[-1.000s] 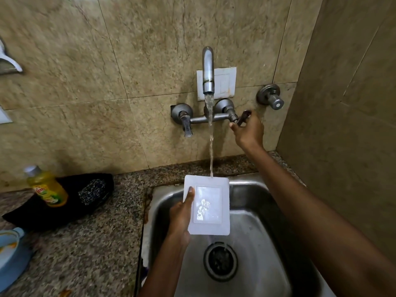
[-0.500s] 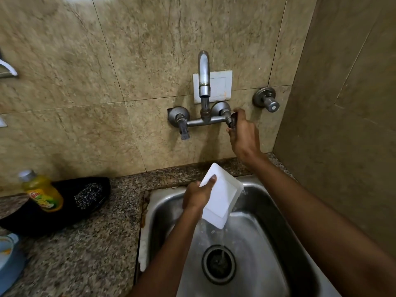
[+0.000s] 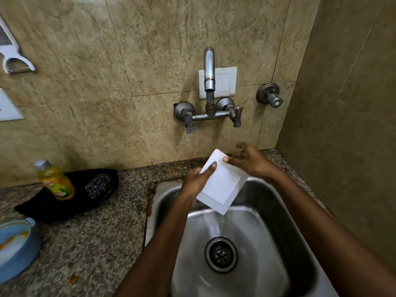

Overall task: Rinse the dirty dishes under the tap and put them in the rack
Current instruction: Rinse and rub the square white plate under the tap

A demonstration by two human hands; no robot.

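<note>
Dish (image 3: 221, 185) tilted over sink (image 3: 267, 211), draining. Left hand (image 3: 194, 182) pinches its left rim, thumb on top; right hand (image 3: 249, 161) fingers spread, touching far corner. Likely light, rigid, wet-slippery: hold by opposite rims.

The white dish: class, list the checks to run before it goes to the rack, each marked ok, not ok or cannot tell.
1. Tap shut off, no stream from the spout: ok.
2. Left hand grips the white dish, thumb on its face: ok.
3. Dish drained: not ok, water runs off its low corner into the sink.
4. Right hand has a hold: cannot tell, its fingers are spread at the dish's top edge.
5. Rack located: cannot tell, none in view.
</note>
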